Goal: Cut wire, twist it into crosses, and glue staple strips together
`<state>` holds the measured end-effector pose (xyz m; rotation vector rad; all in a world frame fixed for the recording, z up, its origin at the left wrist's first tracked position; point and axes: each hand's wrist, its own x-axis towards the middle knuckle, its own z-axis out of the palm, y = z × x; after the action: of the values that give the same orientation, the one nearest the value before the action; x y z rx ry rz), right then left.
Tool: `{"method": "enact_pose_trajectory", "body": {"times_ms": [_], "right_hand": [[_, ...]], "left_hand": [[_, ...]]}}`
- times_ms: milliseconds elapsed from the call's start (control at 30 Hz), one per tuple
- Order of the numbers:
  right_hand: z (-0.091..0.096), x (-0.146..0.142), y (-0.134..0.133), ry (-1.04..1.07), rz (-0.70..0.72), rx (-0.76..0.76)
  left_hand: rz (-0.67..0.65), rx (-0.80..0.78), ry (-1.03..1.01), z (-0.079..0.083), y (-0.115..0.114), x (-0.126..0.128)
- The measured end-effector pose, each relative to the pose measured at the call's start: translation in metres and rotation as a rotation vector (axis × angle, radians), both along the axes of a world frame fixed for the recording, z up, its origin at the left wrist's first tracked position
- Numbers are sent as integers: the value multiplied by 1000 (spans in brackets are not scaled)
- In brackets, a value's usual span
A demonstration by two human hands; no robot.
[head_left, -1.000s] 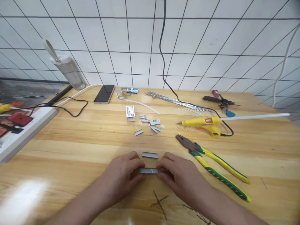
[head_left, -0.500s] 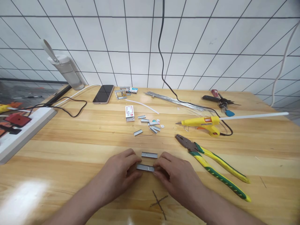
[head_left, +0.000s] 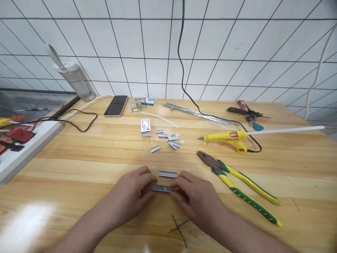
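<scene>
Together, left hand (head_left: 133, 189) and right hand (head_left: 197, 192) pinched a metal strip (head_left: 161, 188), far from the back edge of the tabletop (head_left: 79, 151).

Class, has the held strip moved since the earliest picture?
Yes: the held strip has shifted left, judged against the loose strip lying beyond it.

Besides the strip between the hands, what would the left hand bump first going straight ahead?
Probably the other metal strip, ahead and rightward of the left hand, though depth is unclear.
</scene>
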<state>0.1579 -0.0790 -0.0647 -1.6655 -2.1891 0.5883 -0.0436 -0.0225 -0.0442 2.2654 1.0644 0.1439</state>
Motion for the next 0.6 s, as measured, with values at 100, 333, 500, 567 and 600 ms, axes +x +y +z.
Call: {"method": "enact_pose_trajectory", "body": {"times_ms": [100,333,500,567,600], "right_hand": [[-1,-1,1,-2,-11,16],[-2,-2,4,-40,-46,42],[-2,-2,4,-42,-53,47],[-2,-2,4,-46,-51,44],[-2,-2,4,-45,-51,41]], "left_hand": [[-4,5,2,-2,1,-1],[-11,46,-40,-9,2,-1],[-8,89,-49,-12,2,1],[-3,93,-46,-13,2,2],[-2,93,-44,-14,2,3]]}}
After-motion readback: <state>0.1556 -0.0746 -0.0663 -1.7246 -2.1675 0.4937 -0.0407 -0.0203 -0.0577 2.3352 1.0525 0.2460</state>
